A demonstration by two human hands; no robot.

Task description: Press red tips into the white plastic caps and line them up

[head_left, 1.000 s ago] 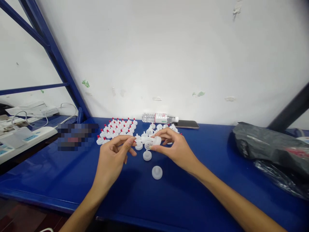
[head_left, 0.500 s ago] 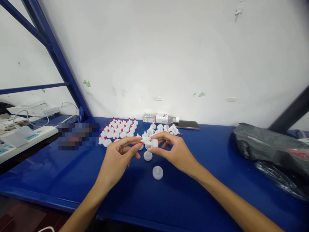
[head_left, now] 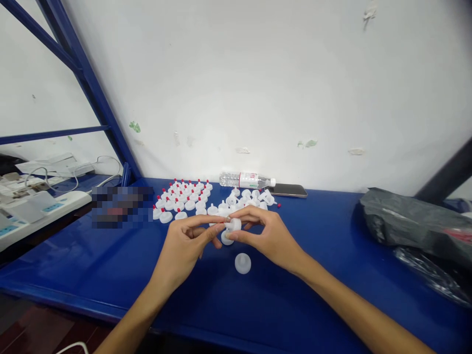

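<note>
Fingers (head_left: pixel 243 237) of R hand (head_left: pixel 275 236) pinch white cap (head_left: pixel 236 225), L hand (head_left: pixel 184 246) prob. red tip (head_left: pixel 222 223); red-tipped caps (head_left: pixel 190 204) look done, bare ones (head_left: pixel 242 264) left on worktop (head_left: pixel 206 305).

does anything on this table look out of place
A small red piece seems to lie loose just right of the jumbled white caps, away from the red-tipped caps standing at left. The clear bottle behind lies on its side.

two hands (head_left: pixel 186 243) (head_left: pixel 275 236), one bottle (head_left: pixel 248 180), one phone (head_left: pixel 290 190), over twenty red-tipped caps (head_left: pixel 179 205)
</note>
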